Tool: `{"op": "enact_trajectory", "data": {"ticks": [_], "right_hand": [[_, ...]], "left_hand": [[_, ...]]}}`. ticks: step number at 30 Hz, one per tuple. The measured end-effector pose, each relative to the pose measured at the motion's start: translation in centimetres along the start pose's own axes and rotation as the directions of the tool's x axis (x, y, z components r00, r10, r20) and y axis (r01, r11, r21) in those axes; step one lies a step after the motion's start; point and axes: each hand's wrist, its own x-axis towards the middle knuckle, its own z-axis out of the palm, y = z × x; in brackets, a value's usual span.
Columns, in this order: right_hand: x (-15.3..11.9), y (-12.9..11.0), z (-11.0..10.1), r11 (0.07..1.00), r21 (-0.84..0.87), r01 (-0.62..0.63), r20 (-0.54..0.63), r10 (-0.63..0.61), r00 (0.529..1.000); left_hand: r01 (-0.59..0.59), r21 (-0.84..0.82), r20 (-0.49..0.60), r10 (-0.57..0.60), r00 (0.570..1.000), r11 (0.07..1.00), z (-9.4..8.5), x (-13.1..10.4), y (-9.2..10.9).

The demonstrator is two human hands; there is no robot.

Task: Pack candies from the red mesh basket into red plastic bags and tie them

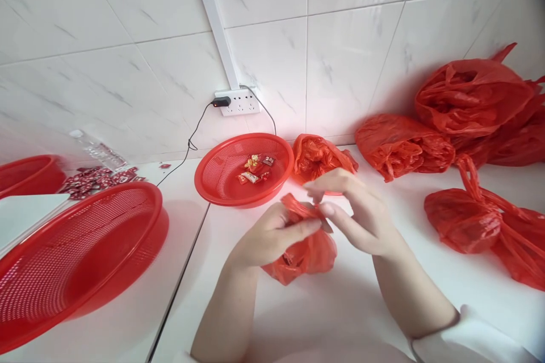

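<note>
My left hand point(266, 235) is closed around the gathered neck of a small red plastic bag point(313, 252). The filled lower part hangs just above or on the white table, and dark printed shapes show faintly through the film. My right hand point(357, 212) is curved over the same neck from the right, its thumb and fingertips drawn close together at the twisted plastic. Part of the neck is hidden behind the fingers. Just beyond the hands stands a round red basket point(202, 181) with a few wrapped sweets point(254, 173) inside.
A large red basket point(106, 289) fills the left side, with a heap of small red packets point(96, 180) and a clear plastic bottle point(97, 150) behind it. Red bags point(472, 99) lie along the wall; tied ones point(462, 221) lie right. A cable runs from the power strip point(244, 103).
</note>
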Motion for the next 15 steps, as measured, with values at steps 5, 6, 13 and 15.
{"op": "enact_trajectory", "data": {"ticks": [5, 6, 13, 15], "right_hand": [[0.5, 1.4, -0.6, 0.998, -0.012, -0.057, 0.148, 0.058, 0.987], [0.5, 1.7, -0.5, 0.997, -0.022, -0.072, 0.132, 0.074, 0.989], [0.2, 3.4, -0.9, 0.963, 0.044, -0.264, -0.205, 0.268, 0.942], [0.1, 4.0, -1.6, 0.950, 0.159, -0.269, -0.288, 0.305, 0.908]], "left_hand": [[0.114, -0.180, -0.006, -0.117, 0.993, 0.977, -1.0, 0.5, -0.8], [0.118, -0.194, -0.006, -0.122, 0.993, 0.974, -1.1, 0.7, -0.9], [0.200, -0.391, 0.005, -0.215, 0.977, 0.899, -1.9, 1.3, -1.1], [0.172, -0.420, -0.023, -0.200, 0.979, 0.891, -2.5, 1.6, -0.9]]}}
